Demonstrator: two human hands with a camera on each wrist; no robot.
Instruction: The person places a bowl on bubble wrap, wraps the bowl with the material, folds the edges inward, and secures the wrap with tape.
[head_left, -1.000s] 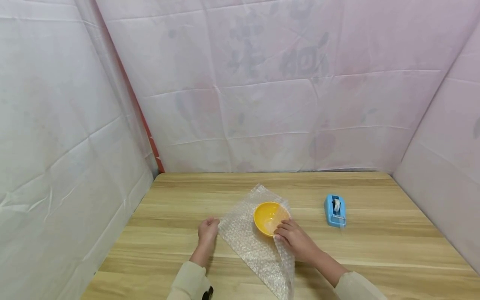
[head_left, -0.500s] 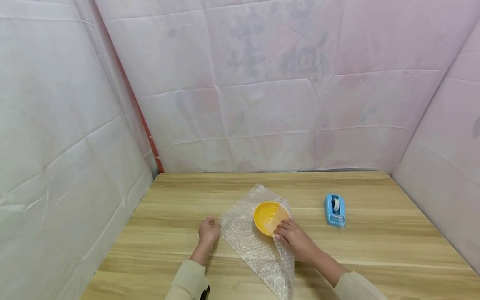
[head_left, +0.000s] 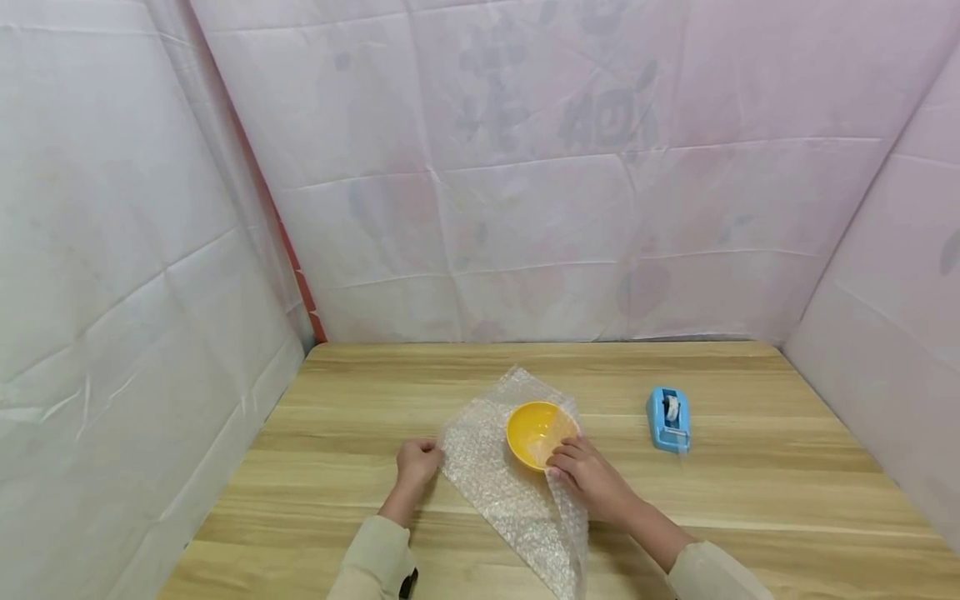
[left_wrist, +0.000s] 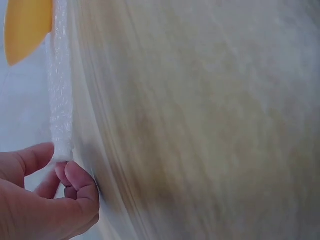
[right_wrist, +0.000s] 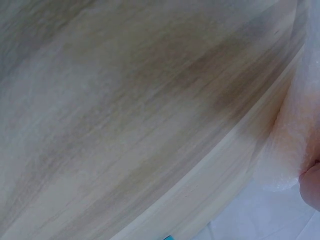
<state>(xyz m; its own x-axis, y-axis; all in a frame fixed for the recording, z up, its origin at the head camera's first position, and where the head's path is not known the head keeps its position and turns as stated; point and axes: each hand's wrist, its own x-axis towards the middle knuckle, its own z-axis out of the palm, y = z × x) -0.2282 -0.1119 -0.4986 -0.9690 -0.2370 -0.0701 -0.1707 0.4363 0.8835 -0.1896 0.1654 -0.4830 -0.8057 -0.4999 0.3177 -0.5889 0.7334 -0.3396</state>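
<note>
A yellow bowl [head_left: 525,427] sits upright on a sheet of clear bubble wrap [head_left: 483,467] in the head view. The right part of the sheet is folded up over the bowl's right side. My right hand [head_left: 594,483] holds that fold at the bowl's front right rim, fingers over the wrap. At the sheet's left corner, my left hand [head_left: 417,465] pinches the wrap. The left wrist view shows its thumb and curled fingers [left_wrist: 80,182] at the wrap's edge, with part of the bowl beyond. Only a bit of the right hand [right_wrist: 311,187] shows in the right wrist view, beside the wrap.
A blue tape dispenser [head_left: 660,425] with a roll of tape stands on the wooden table [head_left: 345,392], right of the bowl. Pale sheeting [head_left: 525,217] hangs behind the table and along both sides.
The left hand's fingers have shifted slightly at the wrap's left corner. The right hand, the bowl and the fold have stayed in place.
</note>
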